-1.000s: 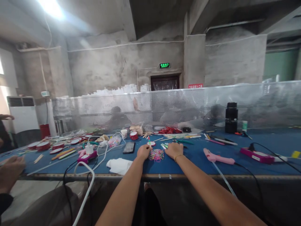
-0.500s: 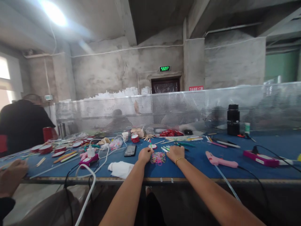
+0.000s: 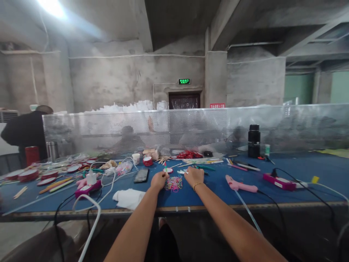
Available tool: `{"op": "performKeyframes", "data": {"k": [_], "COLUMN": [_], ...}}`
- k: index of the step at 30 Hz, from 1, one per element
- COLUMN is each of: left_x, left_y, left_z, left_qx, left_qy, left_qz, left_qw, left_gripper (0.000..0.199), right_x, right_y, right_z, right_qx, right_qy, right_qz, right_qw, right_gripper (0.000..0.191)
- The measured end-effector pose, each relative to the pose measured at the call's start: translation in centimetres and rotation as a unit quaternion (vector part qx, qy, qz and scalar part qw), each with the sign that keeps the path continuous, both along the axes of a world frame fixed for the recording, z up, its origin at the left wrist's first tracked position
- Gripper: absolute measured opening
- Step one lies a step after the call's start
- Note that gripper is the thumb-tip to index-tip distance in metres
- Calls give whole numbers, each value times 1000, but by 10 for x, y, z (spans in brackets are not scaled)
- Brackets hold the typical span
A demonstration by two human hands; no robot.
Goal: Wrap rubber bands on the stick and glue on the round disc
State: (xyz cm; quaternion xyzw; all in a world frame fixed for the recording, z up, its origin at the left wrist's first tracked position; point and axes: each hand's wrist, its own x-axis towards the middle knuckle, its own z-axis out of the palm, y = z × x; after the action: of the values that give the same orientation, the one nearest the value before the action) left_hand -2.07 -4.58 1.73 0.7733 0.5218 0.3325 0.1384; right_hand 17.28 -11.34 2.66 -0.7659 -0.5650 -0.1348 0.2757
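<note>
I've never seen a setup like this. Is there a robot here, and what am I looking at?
There is no robot: these are a person's bare hands, seen by one camera worn on that person's head, looking forward and down. The left hand pinches a slim green-and-red stick. The right hand is at some pale sticks; its grip is too small to make out. Between the hands lies a pile of colourful bands on the blue table. A pink glue gun lies to the right, a white cloth to the left.
</note>
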Motion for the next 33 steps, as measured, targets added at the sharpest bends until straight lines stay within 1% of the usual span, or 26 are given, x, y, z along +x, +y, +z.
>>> {"op": "performKeyframes", "data": {"k": [3,5,6,7,8,9,10,11,13,14,15,16,17,21,23,25,28,31,33], "left_x": [0,0,0,0,0,0,0,0,0,0,0,0,0,2,2,3,3,3,3], "left_y": [1,1,2,2,2,3,3,3,4,4,4,4,3,4,4,4,3,2,2], "left_z": [-1,-1,-1,-1,-1,-2,-2,-2,-3,-4,-4,-4,-4,-3,-3,-3,-2,-1,-2], "left_qx": [-1,-4,-6,-7,-5,-2,2,4,2,-2,-6,-10,-12,-19,-20,-20,-16,-7,-4], "left_qy": [-2,-3,-4,-4,-5,-6,-8,-10,-15,-19,-24,-29,-34,-39,-31,-23,-13,-7,-4], "left_qz": [-3,-2,-2,-2,-3,-4,-5,-5,-5,-6,-8,-10,-13,-10,-3,3,4,-2,-10], "left_qw": [1000,1000,1000,1000,1000,1000,1000,1000,1000,1000,1000,999,999,999,999,1000,1000,1000,1000], "left_gripper": [21,22,22,22,22,22,22,22,22,21,21,21,21,23,25,26,26,25,25], "right_x": [6,12,15,17,18,19,18,17,13,10,8,5,2,-9,-13,-16,-17,-17,-19], "right_y": [4,7,9,10,12,13,15,16,19,20,21,22,23,32,36,39,40,37,35], "right_z": [1,2,2,3,5,6,8,10,15,17,20,23,25,34,35,32,22,11,7], "right_qx": [66,125,162,202,240,270,288,293,274,260,248,237,229,205,200,197,191,187,191], "right_qy": [85,165,210,260,315,378,448,521,661,713,750,774,789,816,821,824,824,817,811], "right_qz": [9,28,41,58,77,96,115,135,175,193,206,215,218,213,216,216,211,205,202], "right_qw": [994,978,963,942,915,880,839,790,676,622,578,546,526,497,489,485,490,505,515], "right_gripper": [20,20,20,21,21,22,22,21,18,15,13,12,12,21,23,22,17,12,10]}}
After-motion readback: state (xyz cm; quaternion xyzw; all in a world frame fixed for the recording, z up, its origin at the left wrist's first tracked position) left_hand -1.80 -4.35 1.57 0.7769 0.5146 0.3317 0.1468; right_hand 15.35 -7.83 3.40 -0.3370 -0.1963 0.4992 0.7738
